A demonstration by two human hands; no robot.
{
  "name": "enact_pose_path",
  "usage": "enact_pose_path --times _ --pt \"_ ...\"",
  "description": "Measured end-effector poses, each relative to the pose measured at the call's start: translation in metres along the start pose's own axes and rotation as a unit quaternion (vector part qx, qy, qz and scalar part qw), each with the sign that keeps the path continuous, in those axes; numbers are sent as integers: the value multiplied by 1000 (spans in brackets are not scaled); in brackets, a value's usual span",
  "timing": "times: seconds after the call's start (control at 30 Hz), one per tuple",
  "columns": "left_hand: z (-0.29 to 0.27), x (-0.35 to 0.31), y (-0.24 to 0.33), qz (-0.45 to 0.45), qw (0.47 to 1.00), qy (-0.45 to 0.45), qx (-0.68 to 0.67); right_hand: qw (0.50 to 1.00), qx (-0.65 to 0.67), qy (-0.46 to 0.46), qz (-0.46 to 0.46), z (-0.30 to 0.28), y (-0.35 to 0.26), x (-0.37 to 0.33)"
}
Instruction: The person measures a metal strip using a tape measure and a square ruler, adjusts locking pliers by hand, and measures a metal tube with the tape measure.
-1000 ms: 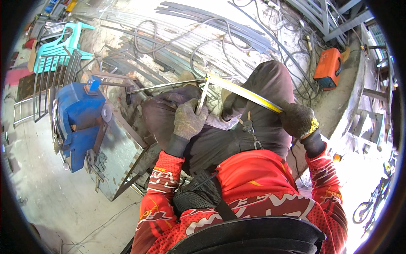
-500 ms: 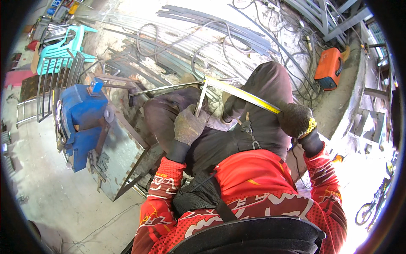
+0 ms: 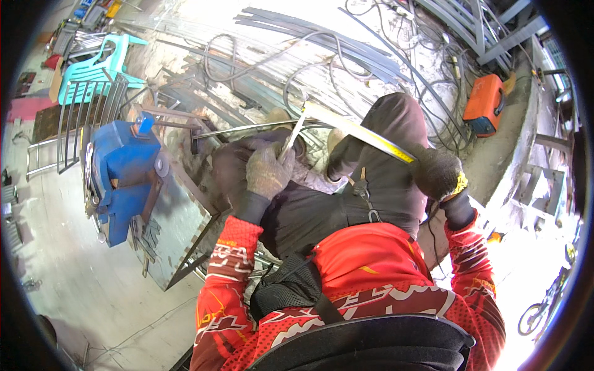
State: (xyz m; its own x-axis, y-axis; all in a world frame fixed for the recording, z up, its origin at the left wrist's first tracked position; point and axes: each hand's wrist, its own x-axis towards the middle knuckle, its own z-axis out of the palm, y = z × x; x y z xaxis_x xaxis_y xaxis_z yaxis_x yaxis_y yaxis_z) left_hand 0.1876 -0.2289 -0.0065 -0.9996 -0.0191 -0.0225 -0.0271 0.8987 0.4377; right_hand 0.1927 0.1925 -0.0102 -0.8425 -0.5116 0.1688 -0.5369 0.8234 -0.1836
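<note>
Tape [image 3: 362, 133] and pale strip [image 3: 296, 132], angled together above the legs [image 3: 396, 117].
The left hand [image 3: 268, 170] is curled closed on the strip's near end, the right hand [image 3: 437, 174] fisted round the tape's — probably so it lies straight and both far ends, seemingly touching, line up.

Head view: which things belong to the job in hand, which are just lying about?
In use:
- yellow tape, in the right hand
- pale strip, in the left hand

Apparently just lying about:
- teal chair
- orange box
- blue machine
</note>
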Motion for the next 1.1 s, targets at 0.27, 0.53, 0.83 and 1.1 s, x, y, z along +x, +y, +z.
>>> enact_pose_path --times 0.27,0.53,0.83,1.1 --pt "17 30 -8 11 998 -11 56 987 29 -82 133 -30 -16 39" --pt "23 35 -8 23 999 -42 5 973 66 -16 221 -36 -35 33" --pt "25 34 -7 -29 994 -81 -63 987 81 20 136 -36 -46 12" --pt "23 30 -1 -1 997 -26 -73 926 361 80 78 -36 -110 57"
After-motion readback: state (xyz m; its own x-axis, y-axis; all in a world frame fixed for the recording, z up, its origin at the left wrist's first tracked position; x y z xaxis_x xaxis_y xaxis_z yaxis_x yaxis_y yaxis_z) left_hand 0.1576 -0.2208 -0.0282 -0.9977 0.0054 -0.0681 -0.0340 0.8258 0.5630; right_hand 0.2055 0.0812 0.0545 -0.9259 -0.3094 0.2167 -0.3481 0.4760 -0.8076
